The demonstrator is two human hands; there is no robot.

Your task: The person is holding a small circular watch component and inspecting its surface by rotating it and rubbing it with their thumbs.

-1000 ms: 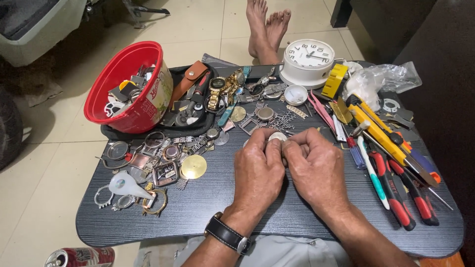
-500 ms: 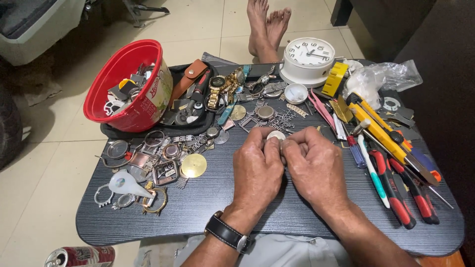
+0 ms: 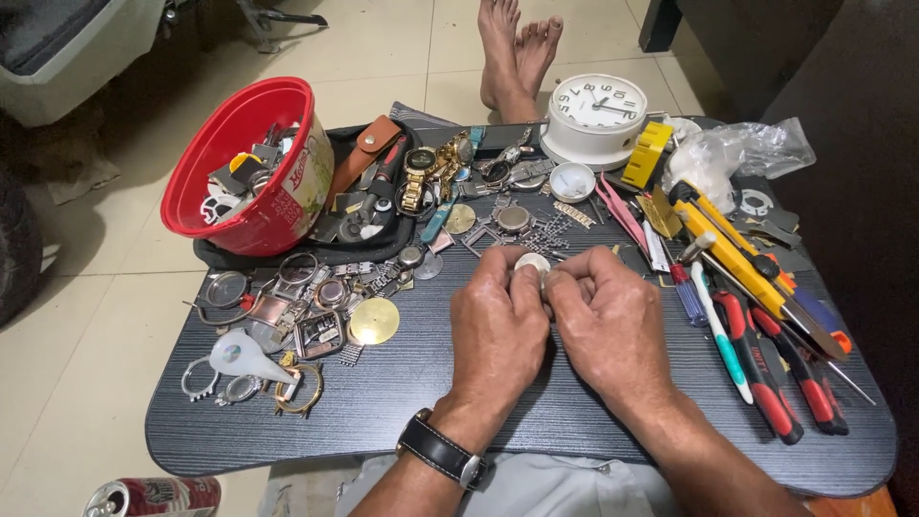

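Two hands point(image 3: 555, 321) — round watch case point(image 3: 531, 262)

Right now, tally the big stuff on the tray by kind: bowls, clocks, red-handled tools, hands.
Red bowl: 1
White clock: 1
Red-handled tools: 2
Hands, left hand and right hand, both pinching a small round watch part: 2
Total: 6

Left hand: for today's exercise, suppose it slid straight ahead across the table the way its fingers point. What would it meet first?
The left hand points up and slightly right. Just past the small round watch part it pinches lies a loose metal watch case among bracelet links, probably met first, though depth is unclear.
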